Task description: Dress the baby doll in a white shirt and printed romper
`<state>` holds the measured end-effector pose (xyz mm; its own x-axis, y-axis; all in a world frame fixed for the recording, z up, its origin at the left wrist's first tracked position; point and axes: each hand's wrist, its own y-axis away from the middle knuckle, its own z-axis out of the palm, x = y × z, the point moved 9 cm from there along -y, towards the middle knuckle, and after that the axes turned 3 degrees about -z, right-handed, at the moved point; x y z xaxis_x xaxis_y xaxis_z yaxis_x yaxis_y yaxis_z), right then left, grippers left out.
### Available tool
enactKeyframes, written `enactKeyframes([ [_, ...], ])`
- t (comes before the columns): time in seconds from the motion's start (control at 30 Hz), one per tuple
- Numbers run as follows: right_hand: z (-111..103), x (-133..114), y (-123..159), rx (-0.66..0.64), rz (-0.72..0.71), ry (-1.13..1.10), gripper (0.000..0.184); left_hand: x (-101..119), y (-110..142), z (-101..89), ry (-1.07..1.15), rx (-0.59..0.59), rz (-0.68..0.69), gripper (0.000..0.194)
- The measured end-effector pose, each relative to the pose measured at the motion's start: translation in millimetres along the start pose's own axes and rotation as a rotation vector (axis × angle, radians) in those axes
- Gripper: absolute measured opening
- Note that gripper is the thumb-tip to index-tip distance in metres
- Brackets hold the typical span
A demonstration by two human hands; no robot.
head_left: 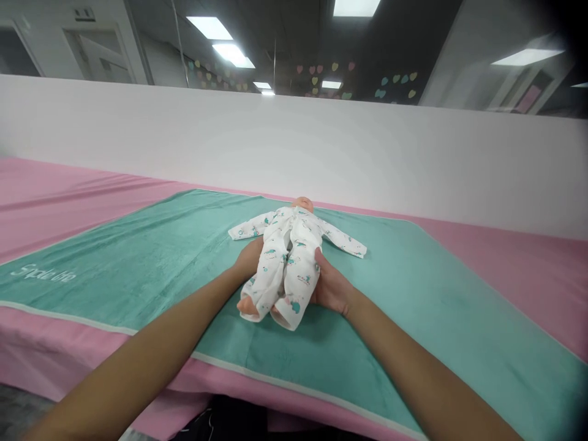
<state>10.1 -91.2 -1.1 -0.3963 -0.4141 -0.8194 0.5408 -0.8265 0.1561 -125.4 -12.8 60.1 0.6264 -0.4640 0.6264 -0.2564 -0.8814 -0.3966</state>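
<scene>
A baby doll lies on its back with its head toward the wall and its feet toward me. It wears a white patterned romper, sleeves spread out to both sides. One bare foot shows at the left leg opening; the other leg opening shows no foot clearly. My left hand grips the doll's leg from the left, its fingers hidden behind the cloth. On the other side, my right hand holds the other leg, thumb on top and fingers underneath.
Beneath the doll is a green towel with a white edge, spread over a pink table cover. A white wall rises behind the table, with dark reflective glass above it.
</scene>
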Motion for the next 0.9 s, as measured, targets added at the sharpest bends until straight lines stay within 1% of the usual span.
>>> enactKeyframes([
  [0.07,-8.9,3.5,-4.5,0.109,-0.028,0.015,0.055,-3.3,-0.7,3.3,-0.06,-0.018,-0.004,0.035],
  [0.13,-17.9,2.2,-8.5,0.198,-0.09,0.044,0.051,-8.0,-1.7,3.8,-0.113,-0.014,-0.031,0.028],
  [0.23,-26.7,-5.1,-10.4,0.261,-0.183,0.05,0.047,-8.8,-2.9,-0.5,-0.145,0.012,-0.058,0.024],
  [0.33,-34.0,-13.1,-8.7,0.296,-0.241,0.036,0.044,-0.6,-1.5,-12.3,-0.233,0.085,-0.053,0.025],
  [0.4,-37.3,-15.9,-8.0,0.309,-0.256,0.038,0.042,10.8,2.2,-24.1,-0.313,0.176,0.003,0.026],
  [0.5,-37.8,-16.8,-8.1,0.305,-0.258,0.069,0.042,28.4,11.1,-37.4,-0.387,0.306,0.142,0.024],
  [0.57,-36.4,-16.7,-7.0,0.299,-0.233,0.125,0.044,36.4,16.1,-38.6,-0.392,0.333,0.239,0.021],
  [0.67,-32.4,-17.4,-2.3,0.237,-0.142,0.296,0.046,44.3,19.6,-31.7,-0.319,0.285,0.361,0.013],
  [0.73,-32.1,-20.7,2.4,0.181,-0.089,0.461,0.045,45.5,18.9,-26.8,-0.243,0.243,0.374,0.004],
  [0.77,-35.3,-23.7,5.0,0.182,-0.073,0.567,0.046,45.1,17.9,-24.2,-0.211,0.222,0.361,0.009],
  [0.83,-47.3,-35.3,9.9,0.269,-0.088,0.814,0.052,44.6,15.8,-17.0,-0.163,0.17,0.337,0.029],
  [0.9,-56.7,-54.3,15.3,0.422,-0.192,1.068,0.057,44.9,14.8,-7.9,-0.14,0.103,0.328,0.04],
])
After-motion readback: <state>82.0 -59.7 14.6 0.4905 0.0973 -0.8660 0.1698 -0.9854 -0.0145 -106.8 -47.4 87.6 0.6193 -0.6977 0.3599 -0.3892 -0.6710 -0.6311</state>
